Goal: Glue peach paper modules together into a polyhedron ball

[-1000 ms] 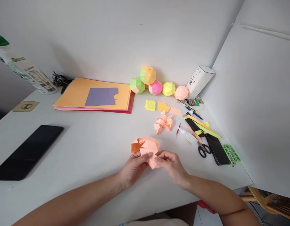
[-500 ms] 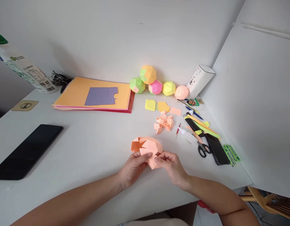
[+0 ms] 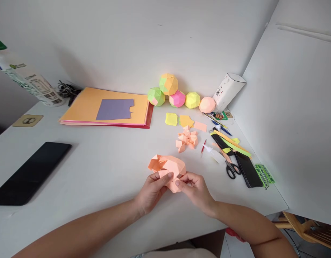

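Note:
A peach folded-paper model, faceted and open on its left side, is held between both hands above the front of the desk. My left hand pinches its lower left part, thumb on the near face. From the right, my right hand grips the lower right part with thumb and fingers. The fingertips behind the paper are hidden. Just beyond the model lies a heap of small folded peach paper pieces. A white glue bottle and a red thin stick lie to the right of that heap.
Several finished paper balls line the wall. Scissors, a black phone and paper strips lie at right. Coloured sheets are stacked back left, near a dark tablet and a tall bottle.
The paper model has tilted slightly in my hands, its open left side rising a little. Both hands keep nearly the same place and grip.

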Action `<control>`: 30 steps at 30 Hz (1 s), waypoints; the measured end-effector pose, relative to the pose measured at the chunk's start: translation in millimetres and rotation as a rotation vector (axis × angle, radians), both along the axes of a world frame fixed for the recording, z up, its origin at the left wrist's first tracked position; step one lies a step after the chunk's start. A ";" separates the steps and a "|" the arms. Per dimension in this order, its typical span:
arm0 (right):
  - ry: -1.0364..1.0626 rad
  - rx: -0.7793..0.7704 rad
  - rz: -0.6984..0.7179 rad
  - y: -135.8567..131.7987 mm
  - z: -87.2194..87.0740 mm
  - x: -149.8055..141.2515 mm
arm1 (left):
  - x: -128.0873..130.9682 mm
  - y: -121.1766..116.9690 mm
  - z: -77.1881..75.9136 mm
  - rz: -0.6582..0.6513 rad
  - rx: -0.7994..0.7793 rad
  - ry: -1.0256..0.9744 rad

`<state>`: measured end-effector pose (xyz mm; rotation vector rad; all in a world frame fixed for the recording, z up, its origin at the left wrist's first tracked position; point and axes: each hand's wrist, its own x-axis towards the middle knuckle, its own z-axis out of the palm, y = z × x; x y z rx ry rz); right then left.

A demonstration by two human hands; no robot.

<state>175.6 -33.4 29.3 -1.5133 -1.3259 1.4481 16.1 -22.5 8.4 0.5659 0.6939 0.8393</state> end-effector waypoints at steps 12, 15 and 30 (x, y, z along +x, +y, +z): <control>-0.012 0.037 0.001 -2.2 -2.3 -2.4 | 2.0 -0.8 -2.3 0.070 -0.065 0.014; -0.026 0.052 0.004 -1.8 -3.0 -2.6 | 1.9 -0.4 -3.0 0.067 -0.063 0.023; 0.077 0.030 0.011 -4.0 -3.9 -3.6 | 2.9 1.3 0.4 0.004 0.007 -0.016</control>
